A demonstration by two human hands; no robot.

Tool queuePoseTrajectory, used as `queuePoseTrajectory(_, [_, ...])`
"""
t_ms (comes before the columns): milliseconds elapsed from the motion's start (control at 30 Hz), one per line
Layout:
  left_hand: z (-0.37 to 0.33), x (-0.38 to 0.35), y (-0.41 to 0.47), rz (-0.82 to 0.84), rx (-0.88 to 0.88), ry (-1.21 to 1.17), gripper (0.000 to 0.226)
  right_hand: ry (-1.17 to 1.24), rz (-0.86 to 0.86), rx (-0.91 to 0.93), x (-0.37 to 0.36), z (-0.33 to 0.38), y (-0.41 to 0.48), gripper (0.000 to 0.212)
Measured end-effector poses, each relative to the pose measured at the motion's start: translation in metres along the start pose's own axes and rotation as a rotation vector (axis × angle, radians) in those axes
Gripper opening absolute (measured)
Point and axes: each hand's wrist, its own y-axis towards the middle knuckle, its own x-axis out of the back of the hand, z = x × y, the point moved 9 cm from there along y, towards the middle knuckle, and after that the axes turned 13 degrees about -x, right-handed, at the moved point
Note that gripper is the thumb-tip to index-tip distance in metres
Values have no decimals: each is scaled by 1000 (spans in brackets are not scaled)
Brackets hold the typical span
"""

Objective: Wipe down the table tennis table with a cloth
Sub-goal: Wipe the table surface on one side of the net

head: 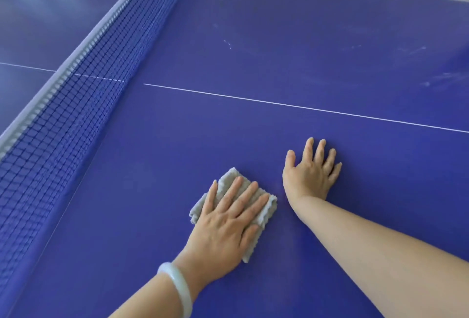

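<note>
Cloth: the grey folded cloth lies flat on the table, on the near side of the white line and well apart from the net.
Left hand: your left hand is on top of the cloth. The fingers are straight and a little spread; they press down and do not curl around it.
Right hand: your right hand is flat on the bare table, fingers straight and spread, holding nothing. It is just beside the cloth's right corner, with a small gap between.
Direction: the left fingers point to the far right, toward the line. The cloth sticks out past the fingertips on that side.
Dirty part: pale smudges show beyond the line, at the far right.
Next move, I think: push the cloth the way the fingers point; the right hand is near this path, so move it first.
Risk: with flat pressure only, the cloth may slip or unfold.
</note>
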Motion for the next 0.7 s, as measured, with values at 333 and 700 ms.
queuePoseTrajectory(333, [-15, 2, 9, -56, 371, -40, 58, 36, 31, 27, -2, 2, 1, 71])
queuePoseTrajectory(700, [-17, 8, -107, -73, 331, 17, 57, -109, 196, 171, -8, 6, 2, 86])
